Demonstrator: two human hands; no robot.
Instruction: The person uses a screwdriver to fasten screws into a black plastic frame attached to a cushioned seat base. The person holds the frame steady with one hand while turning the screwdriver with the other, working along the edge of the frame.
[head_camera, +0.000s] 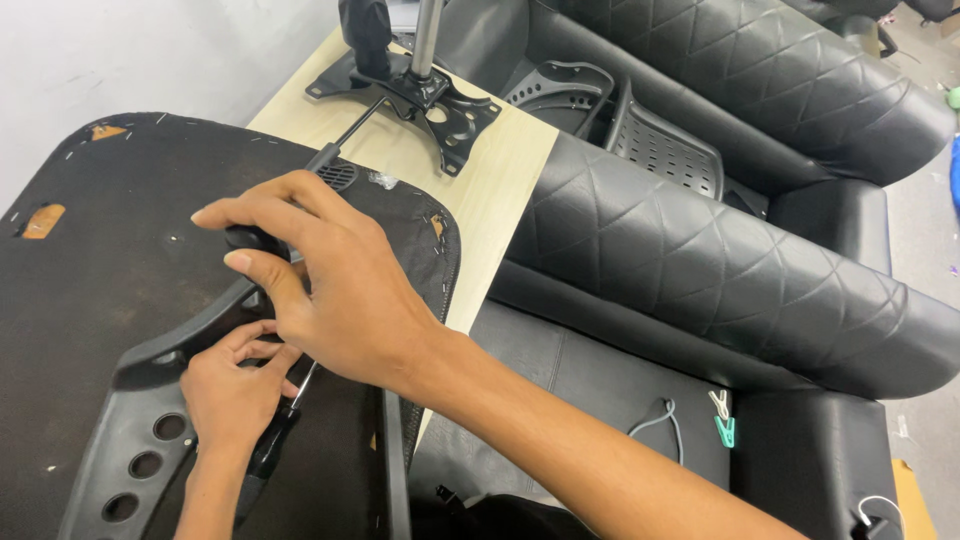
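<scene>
An upturned chair seat with a black fabric underside lies in front of me. Across it runs a black plastic armrest bracket with several round holes. My right hand reaches over from the right and grips the bracket's rounded upper end with thumb and fingers. My left hand is lower, its fingertips curled together against the bracket just under the right palm; whether they pinch anything is hidden. A black-handled screwdriver lies beside the left wrist, its shaft running up under my right hand.
A second screwdriver lies on the light wooden table. Beyond it stands a black chair mechanism plate with a metal cylinder. A black quilted sofa fills the right, holding mesh chair parts, green pegs and a grey cable.
</scene>
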